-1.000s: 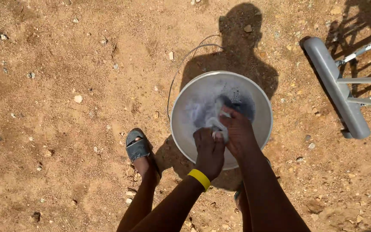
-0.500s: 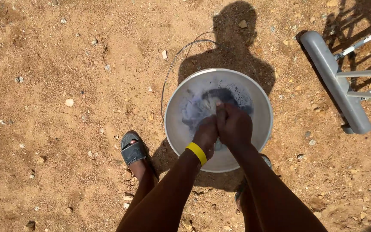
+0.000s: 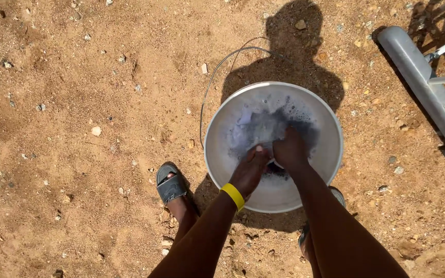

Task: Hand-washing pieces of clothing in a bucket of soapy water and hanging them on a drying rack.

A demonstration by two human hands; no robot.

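A round metal bucket (image 3: 325,154) with soapy water stands on sandy ground between my feet. A wet blue-grey cloth (image 3: 263,128) lies in the suds. My left hand (image 3: 251,170), with a yellow wristband, grips the cloth at its near edge. Close beside it, my right hand (image 3: 290,152) is closed on the same cloth, with its fingers down in the water. Both hands are pressed together over the middle of the bucket.
The bucket's wire handle (image 3: 217,77) lies on the ground to the far left of it. A grey plastic chair (image 3: 428,82) stands at the upper right. My left foot in a grey sandal (image 3: 171,188) is beside the bucket. Small stones dot the sand.
My hands have dropped lower into the bucket and pushed the cloth down into the suds. The view has shifted slightly, so the chair sits further right.
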